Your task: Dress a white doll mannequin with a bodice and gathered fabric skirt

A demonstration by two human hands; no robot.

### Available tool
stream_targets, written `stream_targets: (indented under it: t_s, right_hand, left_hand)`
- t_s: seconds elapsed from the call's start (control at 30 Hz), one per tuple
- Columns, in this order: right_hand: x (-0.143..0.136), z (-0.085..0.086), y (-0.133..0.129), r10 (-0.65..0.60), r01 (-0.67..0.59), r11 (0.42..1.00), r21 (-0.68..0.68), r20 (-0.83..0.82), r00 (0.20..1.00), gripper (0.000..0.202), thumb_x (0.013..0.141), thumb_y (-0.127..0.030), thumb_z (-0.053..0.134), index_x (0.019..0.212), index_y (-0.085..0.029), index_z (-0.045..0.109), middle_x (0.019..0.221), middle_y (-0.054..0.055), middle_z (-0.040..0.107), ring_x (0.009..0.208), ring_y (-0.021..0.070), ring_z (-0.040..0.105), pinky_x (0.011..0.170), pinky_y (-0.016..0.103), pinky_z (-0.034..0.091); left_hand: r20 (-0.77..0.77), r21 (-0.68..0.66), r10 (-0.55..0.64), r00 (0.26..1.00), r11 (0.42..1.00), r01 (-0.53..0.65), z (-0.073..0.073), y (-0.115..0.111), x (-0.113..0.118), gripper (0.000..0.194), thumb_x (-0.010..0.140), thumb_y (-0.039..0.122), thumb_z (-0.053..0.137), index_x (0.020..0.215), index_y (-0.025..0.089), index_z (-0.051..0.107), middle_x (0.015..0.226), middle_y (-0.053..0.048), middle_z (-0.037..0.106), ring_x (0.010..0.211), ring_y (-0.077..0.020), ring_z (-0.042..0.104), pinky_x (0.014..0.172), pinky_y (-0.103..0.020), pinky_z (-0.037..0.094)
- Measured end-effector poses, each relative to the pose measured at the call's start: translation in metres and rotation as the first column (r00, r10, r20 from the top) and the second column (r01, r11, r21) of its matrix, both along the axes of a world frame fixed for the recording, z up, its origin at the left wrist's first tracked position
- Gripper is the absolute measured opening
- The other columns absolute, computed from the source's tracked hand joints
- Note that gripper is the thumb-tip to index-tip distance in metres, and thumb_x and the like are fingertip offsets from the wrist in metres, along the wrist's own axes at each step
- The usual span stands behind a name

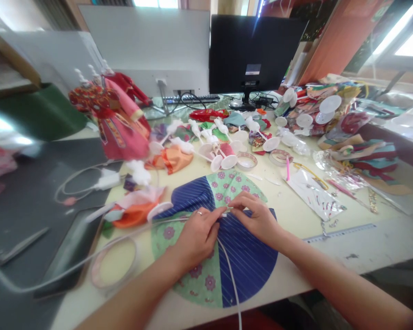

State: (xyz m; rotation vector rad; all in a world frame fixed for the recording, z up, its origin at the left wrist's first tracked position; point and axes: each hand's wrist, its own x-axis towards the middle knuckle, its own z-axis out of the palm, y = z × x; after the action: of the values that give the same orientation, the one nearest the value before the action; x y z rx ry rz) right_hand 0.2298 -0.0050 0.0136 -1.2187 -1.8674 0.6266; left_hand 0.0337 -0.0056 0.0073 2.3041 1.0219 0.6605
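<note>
Fingertips (223,211) almost touching, your left hand (198,236) and right hand (258,220) meet over the middle of the round cloth (251,261). Your right thumb and forefinger appear to pinch a pale bit (229,209), too small to name. Your left thumb and forefinger come in at the same spot; whether they grip it too, I cannot tell.

The cloth lies on the worktop (285,211) right in front of you, its navy and flowered green panels meeting under your fingers. The work seems to centre on that meeting point, so pinch lightly there with one hand and let the other do the fine moving. Rest the sides of your hands on the cloth to steady them, without pulling the panels askew. The far-left navy panel is rucked up; smoothing it would give you a flatter base.

Watch the cable (232,270): it runs in from your left, goes out of sight at your left hand and comes out towards you across the cloth, where it could snag or drag. By your left forearm lie a tape roll (97,266) and a tablet (70,250); to your right is a ruler (351,232). Beyond the cloth stand white figures, crowded together (227,160), before a black monitor (258,55).
</note>
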Motion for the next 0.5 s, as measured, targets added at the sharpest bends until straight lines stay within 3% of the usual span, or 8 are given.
stream_targets:
  t_s: [0.1, 0.3, 0.4, 0.5]
  right_hand:
    - [0.0003, 0.0003, -0.0016, 0.003, -0.022, 0.992, 0.123, 0.157, 0.988, 0.012, 0.086, -0.017, 0.048, 0.088, -0.020, 0.060, 0.083, 0.004, 0.056, 0.078, 0.0156, 0.055, 0.072, 0.029, 0.045]
    - [-0.0015, 0.0028, -0.0032, -0.016, -0.064, 0.977, 0.204, 0.367, 0.930, 0.015, 0.090, -0.017, 0.043, 0.084, -0.018, 0.057, 0.084, 0.006, 0.056, 0.077, 0.0163, 0.053, 0.068, 0.029, 0.043]
    - [-0.0038, 0.0042, -0.0048, -0.022, -0.066, 0.976, 0.209, 0.395, 0.918, 0.016, 0.089, -0.017, 0.042, 0.079, -0.017, 0.054, 0.079, 0.006, 0.054, 0.073, 0.0164, 0.051, 0.065, 0.029, 0.041]
    - [-0.0032, 0.0043, -0.0073, -0.018, -0.020, 0.993, 0.117, 0.313, 0.950, 0.014, 0.086, -0.017, 0.044, 0.075, -0.018, 0.052, 0.076, 0.004, 0.053, 0.069, 0.0151, 0.049, 0.063, 0.028, 0.039]
  left_hand:
    - [-0.001, -0.005, 0.001, 1.000, 1.000, -0.001, 0.0007, -0.0001, -0.0003, 0.040, 0.090, 0.016, 0.038, 0.130, 0.022, 0.044, 0.100, -0.007, 0.061, 0.090, -0.0195, 0.051, 0.084, -0.037, 0.043]
    - [-0.023, 0.016, 0.001, 1.000, 1.000, -0.001, 0.0000, -0.0002, 0.0004, 0.040, 0.090, 0.015, 0.038, 0.129, 0.023, 0.044, 0.098, -0.007, 0.060, 0.089, -0.0196, 0.053, 0.082, -0.037, 0.045]
    - [-0.012, 0.041, 0.016, 1.000, 0.999, -0.016, -0.0016, -0.0024, 0.0007, 0.042, 0.089, 0.015, 0.041, 0.130, 0.021, 0.040, 0.105, -0.007, 0.061, 0.094, -0.0206, 0.053, 0.086, -0.039, 0.044]
    - [-0.018, 0.040, 0.034, 0.999, 0.999, -0.033, -0.0012, -0.0039, 0.0004, 0.045, 0.088, 0.016, 0.043, 0.132, 0.017, 0.032, 0.109, -0.007, 0.062, 0.100, -0.0217, 0.053, 0.091, -0.041, 0.043]
